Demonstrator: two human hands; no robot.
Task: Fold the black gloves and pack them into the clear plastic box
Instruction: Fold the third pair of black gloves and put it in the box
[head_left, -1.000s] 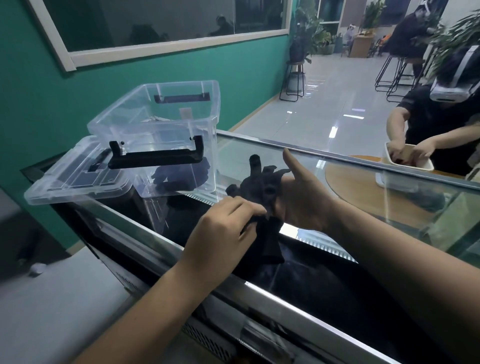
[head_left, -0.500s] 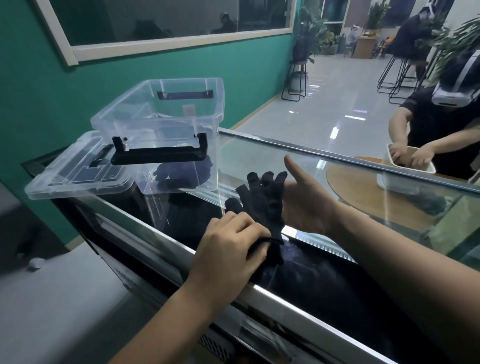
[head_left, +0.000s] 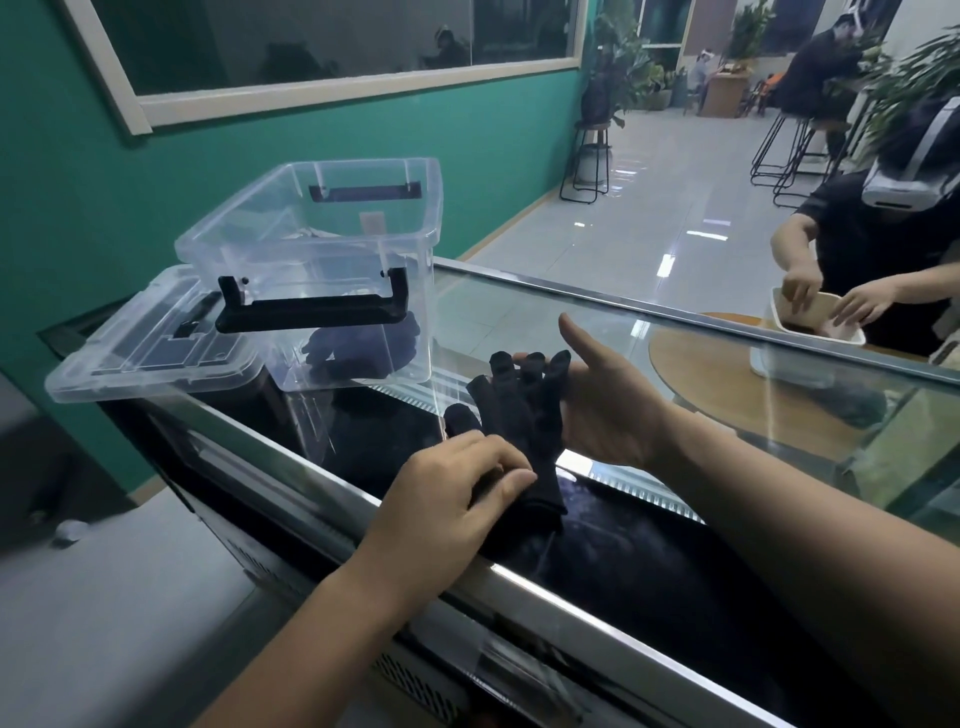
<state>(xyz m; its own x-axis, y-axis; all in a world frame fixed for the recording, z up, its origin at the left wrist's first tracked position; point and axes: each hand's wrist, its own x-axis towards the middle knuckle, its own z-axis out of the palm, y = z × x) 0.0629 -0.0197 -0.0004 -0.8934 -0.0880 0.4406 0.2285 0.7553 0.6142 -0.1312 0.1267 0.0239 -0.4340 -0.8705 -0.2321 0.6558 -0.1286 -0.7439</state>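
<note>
Black glove (head_left: 519, 415) lies flat on the glass countertop (head_left: 597, 332), its finger ends pointing away from the person, cuff toward the near edge. Left hand (head_left: 457, 493) sits on the cuff end, fingers curled down and pressing on the fabric, thumb tip at the cuff's right side; whether it pinches the cloth or only presses, cannot tell. Right hand (head_left: 602, 405) is just right of the glove, palm turned toward it, fingers extended together behind or under the glove's finger part, thumb raised clear. It touches the glove's right edge but is spread, not closed around anything.

Clear plastic box (head_left: 322, 249) stands beyond and left of the left hand, lid off, black handle (head_left: 311, 306) hanging on its near wall. A dark bundle (head_left: 363, 348), looks like more black glove, lies at the bottom of the box. Box lid (head_left: 150, 348) lies flat to the box's left, partly under it.

Beyond the right hand, across the counter, another person (head_left: 883, 228) wearing a white headset has both hands in a white tub (head_left: 810, 332) on a round wooden table (head_left: 727, 384).
</note>
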